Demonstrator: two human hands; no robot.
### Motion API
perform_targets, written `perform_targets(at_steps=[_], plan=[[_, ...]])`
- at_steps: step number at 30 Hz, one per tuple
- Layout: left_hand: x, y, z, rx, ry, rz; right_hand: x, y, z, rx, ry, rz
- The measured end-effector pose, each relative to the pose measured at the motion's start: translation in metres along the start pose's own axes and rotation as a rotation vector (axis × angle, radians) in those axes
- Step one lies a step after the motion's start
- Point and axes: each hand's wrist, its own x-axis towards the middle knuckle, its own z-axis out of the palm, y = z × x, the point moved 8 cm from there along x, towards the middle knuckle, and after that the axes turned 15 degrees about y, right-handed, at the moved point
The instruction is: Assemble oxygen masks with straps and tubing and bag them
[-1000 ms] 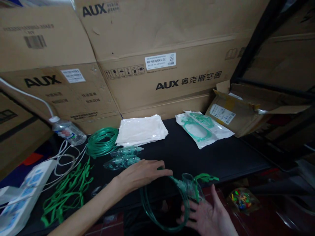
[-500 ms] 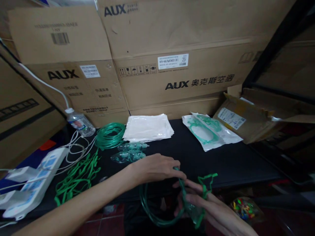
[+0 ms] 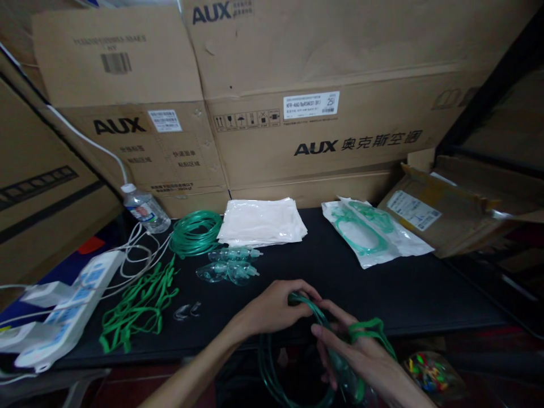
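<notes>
My left hand (image 3: 278,309) is closed round a coil of green clear tubing (image 3: 266,362), whose loops hang below the table's front edge. My right hand (image 3: 344,340) meets it from the right, with fingers closed on the same tubing. Under the right palm is a clear green oxygen mask (image 3: 346,365), partly hidden by the fingers. A green elastic strap (image 3: 372,327) lies across the back of that hand. Beyond the left hand, several clear green mask connectors or small masks (image 3: 229,269) lie on the black table.
Around lie coiled green tubing (image 3: 195,233), green straps (image 3: 142,306), small shiny pieces (image 3: 187,310), white pouches (image 3: 263,222) and packed mask sets (image 3: 361,226). A power strip (image 3: 72,311), a bottle (image 3: 147,209) and an open carton (image 3: 425,209) stand at the sides. Colourful small parts (image 3: 427,371) sit lower right.
My left hand has drawn its fingers round the top of the tubing coil. The strap has shifted over the back of my right hand. The view has swung slightly left.
</notes>
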Motion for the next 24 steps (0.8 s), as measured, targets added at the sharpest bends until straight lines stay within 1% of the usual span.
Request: perform_targets(at_steps=[3, 6, 8, 11, 13, 14, 15, 16, 18, 20, 22, 23, 24], plan=[[0.0, -0.004, 0.003, -0.026, 0.092, -0.033, 0.008, -0.004, -0.006, -0.028, 0.062, -0.058], [-0.003, 0.004, 0.002, 0.003, 0.186, 0.008, 0.009, -0.01, -0.008, -0.019, 0.07, -0.079], [-0.007, 0.012, 0.002, 0.081, 0.215, 0.075, 0.008, -0.01, -0.012, -0.005, 0.102, -0.065], [-0.011, 0.019, 0.002, 0.228, 0.221, 0.139, 0.006, -0.004, -0.02, 0.027, 0.186, -0.029], [-0.008, 0.022, -0.009, 0.313, 0.25, 0.18, 0.008, 0.001, -0.024, 0.058, 0.197, -0.003], [-0.006, 0.023, -0.02, 0.369, 0.287, 0.198, 0.01, 0.003, -0.025, 0.074, 0.191, 0.01], [-0.002, 0.024, -0.036, 0.436, 0.346, 0.207, 0.013, 0.003, -0.027, 0.101, 0.187, 0.021], [0.003, 0.025, -0.057, 0.51, 0.427, 0.201, 0.017, 0.002, -0.029, 0.14, 0.189, 0.029], [0.011, 0.022, -0.11, 0.672, 0.628, 0.129, 0.025, -0.002, -0.035, 0.239, 0.206, 0.034], [0.018, 0.012, -0.164, 0.768, 0.785, 0.02, 0.033, -0.009, -0.041, 0.34, 0.214, 0.028], [0.026, -0.004, -0.209, 0.842, 0.875, -0.114, 0.04, -0.015, -0.044, 0.393, 0.197, 0.008], [0.03, -0.013, -0.226, 0.865, 0.89, -0.179, 0.043, -0.016, -0.045, 0.407, 0.184, 0.004], [0.035, -0.023, -0.239, 0.879, 0.888, -0.239, 0.045, -0.017, -0.046, 0.416, 0.17, 0.002]])
